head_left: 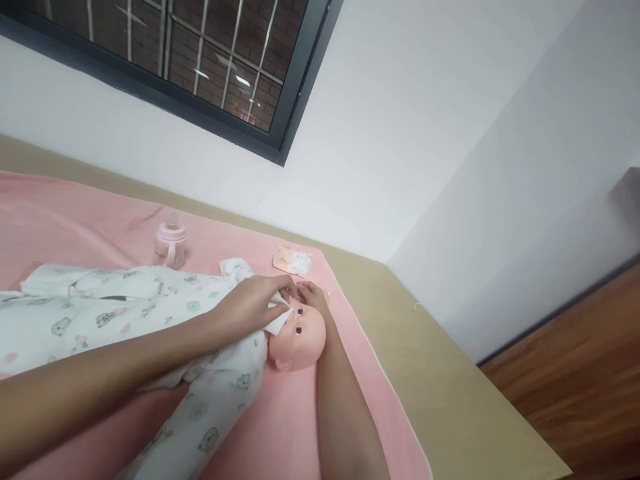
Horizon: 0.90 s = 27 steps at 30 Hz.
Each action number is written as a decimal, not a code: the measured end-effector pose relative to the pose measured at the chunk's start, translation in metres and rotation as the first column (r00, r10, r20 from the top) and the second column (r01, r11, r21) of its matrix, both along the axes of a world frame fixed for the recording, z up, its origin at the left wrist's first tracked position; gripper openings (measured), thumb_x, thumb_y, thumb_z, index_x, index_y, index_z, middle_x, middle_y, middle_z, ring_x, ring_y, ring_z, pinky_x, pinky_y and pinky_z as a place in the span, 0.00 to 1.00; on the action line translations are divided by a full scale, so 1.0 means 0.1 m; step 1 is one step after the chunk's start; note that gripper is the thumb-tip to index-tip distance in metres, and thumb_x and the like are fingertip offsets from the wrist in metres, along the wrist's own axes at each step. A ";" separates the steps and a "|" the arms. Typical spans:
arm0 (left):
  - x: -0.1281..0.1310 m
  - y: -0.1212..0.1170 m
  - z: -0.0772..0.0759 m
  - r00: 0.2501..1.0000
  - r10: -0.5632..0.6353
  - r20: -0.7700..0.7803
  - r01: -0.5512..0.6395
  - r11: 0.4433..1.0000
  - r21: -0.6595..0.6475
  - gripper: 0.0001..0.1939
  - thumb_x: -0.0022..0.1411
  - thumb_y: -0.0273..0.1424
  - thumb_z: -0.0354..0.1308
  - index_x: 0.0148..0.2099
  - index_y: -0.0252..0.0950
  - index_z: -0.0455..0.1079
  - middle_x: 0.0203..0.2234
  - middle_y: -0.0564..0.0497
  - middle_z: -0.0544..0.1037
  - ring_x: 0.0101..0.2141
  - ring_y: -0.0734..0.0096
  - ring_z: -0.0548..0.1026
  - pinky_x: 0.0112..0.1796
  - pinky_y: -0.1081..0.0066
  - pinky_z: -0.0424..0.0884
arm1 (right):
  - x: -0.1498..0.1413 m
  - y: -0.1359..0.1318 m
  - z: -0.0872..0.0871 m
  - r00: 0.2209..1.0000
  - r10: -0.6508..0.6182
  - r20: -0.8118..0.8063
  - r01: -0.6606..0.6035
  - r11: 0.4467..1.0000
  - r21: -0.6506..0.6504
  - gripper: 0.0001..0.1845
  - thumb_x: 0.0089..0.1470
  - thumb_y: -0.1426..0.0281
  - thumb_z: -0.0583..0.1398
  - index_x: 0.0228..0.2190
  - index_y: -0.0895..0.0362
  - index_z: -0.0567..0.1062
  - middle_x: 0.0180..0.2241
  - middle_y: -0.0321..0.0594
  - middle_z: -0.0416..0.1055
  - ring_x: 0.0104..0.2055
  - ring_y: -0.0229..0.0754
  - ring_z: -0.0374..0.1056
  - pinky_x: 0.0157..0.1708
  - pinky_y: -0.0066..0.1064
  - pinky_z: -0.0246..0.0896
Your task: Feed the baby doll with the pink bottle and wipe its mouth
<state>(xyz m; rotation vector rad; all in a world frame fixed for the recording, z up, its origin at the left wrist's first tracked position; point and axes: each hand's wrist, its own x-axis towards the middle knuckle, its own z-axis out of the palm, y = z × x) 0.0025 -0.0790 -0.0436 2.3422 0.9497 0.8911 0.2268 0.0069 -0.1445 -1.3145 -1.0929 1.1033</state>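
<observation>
A baby doll (305, 343) lies on its back on a pink blanket (295, 427), its bald head to the right. It wears a white outfit (200, 407) with green and pink animal prints. My left hand (255, 300), reaching in from the left, pinches a white wipe or tissue (279, 323) against the doll's lower face, covering its mouth. Around the top of the head comes my right forearm; my right hand (313, 295) has bent fingers at the far side of the head, close to my left fingertips. Part of that hand's grip is hidden.
Behind the doll stands a pink-lidded baby bottle (171, 245) with handles. A small soft packet of wipes or tissues (292, 260) lies beyond the hands. The blanket covers part of a wooden surface (400, 333), which meets white walls and a dark-framed window (280, 143).
</observation>
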 end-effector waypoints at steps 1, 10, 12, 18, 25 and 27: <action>-0.02 0.01 0.01 1.000 0.001 0.011 -0.001 1.000 0.017 0.08 0.56 0.28 0.51 0.38 0.39 0.68 0.37 0.55 0.77 0.39 0.63 0.75 0.38 0.69 0.66 | 0.00 -0.02 0.04 1.000 0.012 -0.007 -0.012 1.000 -0.002 0.15 0.40 0.62 0.66 0.29 0.57 0.73 0.27 0.39 0.73 0.33 0.40 0.70 0.44 0.36 0.66; -0.30 0.24 0.23 0.980 0.110 0.166 -0.125 0.989 0.079 0.07 0.53 0.32 0.55 0.36 0.38 0.69 0.34 0.55 0.78 0.38 0.63 0.77 0.38 0.69 0.68 | -0.14 -0.45 1.04 0.774 0.620 0.131 -0.633 0.766 0.111 0.14 0.49 0.58 0.63 0.32 0.55 0.79 0.55 0.43 0.66 0.57 0.46 0.62 0.56 0.41 0.58; -0.33 0.27 0.25 0.975 0.121 0.189 -0.137 0.988 0.074 0.07 0.53 0.33 0.56 0.36 0.38 0.69 0.33 0.54 0.79 0.37 0.63 0.77 0.38 0.68 0.69 | -0.26 -0.58 1.25 0.670 0.686 0.283 -0.729 0.680 0.079 0.14 0.51 0.58 0.62 0.37 0.52 0.79 0.57 0.40 0.64 0.60 0.44 0.60 0.58 0.40 0.57; -0.35 0.31 0.24 0.967 0.075 0.245 -0.086 0.996 0.031 0.09 0.53 0.36 0.58 0.36 0.37 0.70 0.32 0.53 0.78 0.37 0.63 0.77 0.38 0.67 0.71 | -0.52 -0.72 1.39 0.648 0.620 0.441 -0.714 0.696 0.071 0.17 0.53 0.57 0.60 0.40 0.52 0.79 0.44 0.39 0.74 0.52 0.42 0.67 0.57 0.39 0.59; -0.52 0.41 0.34 0.942 0.149 0.300 -0.158 0.987 0.005 0.14 0.56 0.41 0.57 0.39 0.37 0.71 0.37 0.50 0.78 0.37 0.63 0.76 0.39 0.65 0.72 | -0.36 -0.49 1.19 0.859 0.450 0.246 -0.498 0.846 0.189 0.17 0.48 0.56 0.63 0.34 0.54 0.80 0.40 0.41 0.76 0.43 0.41 0.71 0.52 0.39 0.63; -0.64 0.43 0.42 0.926 0.213 0.311 -0.230 0.973 0.016 0.16 0.56 0.43 0.57 0.41 0.37 0.71 0.38 0.49 0.78 0.38 0.62 0.76 0.40 0.65 0.72 | -0.28 -0.39 1.08 0.918 0.378 0.122 -0.396 0.892 0.219 0.16 0.45 0.56 0.65 0.33 0.54 0.80 0.39 0.41 0.76 0.40 0.40 0.71 0.51 0.38 0.64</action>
